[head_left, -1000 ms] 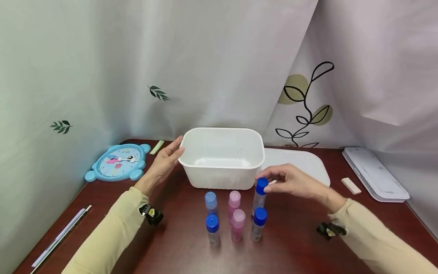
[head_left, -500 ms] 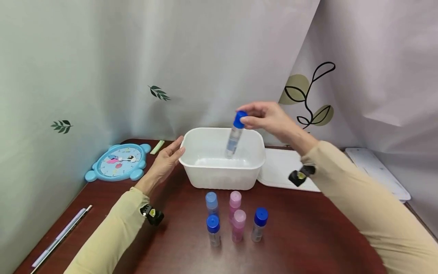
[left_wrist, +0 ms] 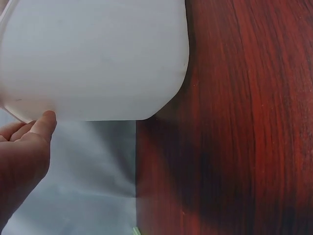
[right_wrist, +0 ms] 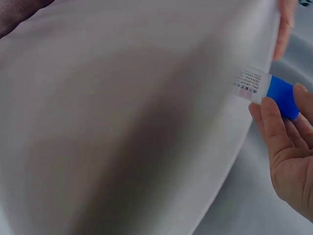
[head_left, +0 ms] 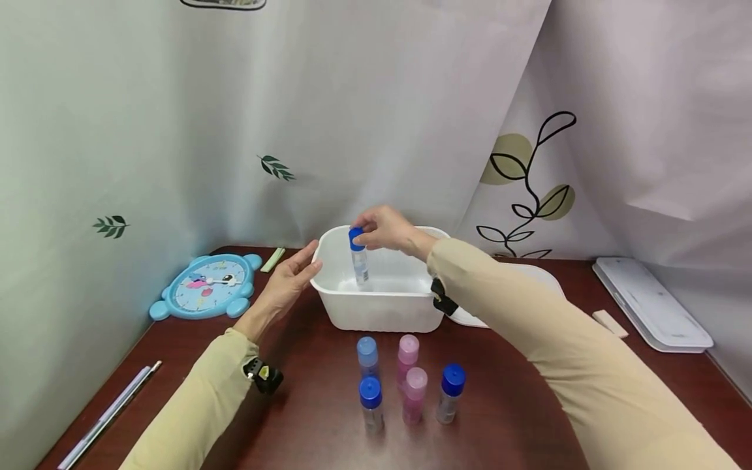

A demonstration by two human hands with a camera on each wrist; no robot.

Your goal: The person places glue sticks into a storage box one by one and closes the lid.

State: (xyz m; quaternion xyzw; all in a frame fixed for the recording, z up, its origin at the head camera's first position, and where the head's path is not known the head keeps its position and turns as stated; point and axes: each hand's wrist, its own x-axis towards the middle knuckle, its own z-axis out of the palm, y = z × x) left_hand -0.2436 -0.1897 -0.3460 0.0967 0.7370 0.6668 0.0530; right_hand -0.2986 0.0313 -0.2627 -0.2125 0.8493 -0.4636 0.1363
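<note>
My right hand (head_left: 384, 230) pinches the dark blue cap of a clear bottle (head_left: 359, 260) and holds it upright inside the white tub (head_left: 382, 307), near its left wall. The right wrist view shows my fingers (right_wrist: 274, 132) round that blue-capped bottle (right_wrist: 266, 88) against the tub's white inside. My left hand (head_left: 286, 282) rests with straight fingers against the tub's left outer wall; in the left wrist view a fingertip (left_wrist: 44, 125) touches the tub (left_wrist: 98, 58). In front of the tub stand several bottles: light blue cap (head_left: 367, 356), two pink (head_left: 407, 356), (head_left: 414, 395), two dark blue (head_left: 371, 405), (head_left: 451, 391).
A blue toy clock (head_left: 205, 286) lies at the left, a green strip (head_left: 272, 259) behind it. A white lid (head_left: 531, 277) lies right of the tub, a white tray (head_left: 652, 301) and a small beige block (head_left: 610, 323) farther right. A pen (head_left: 106, 418) lies at the table's left edge.
My right hand lifted a dark blue capped bottle from the group, carried it up over the tub, and now holds it low inside the tub at the left. The left hand stayed put.
</note>
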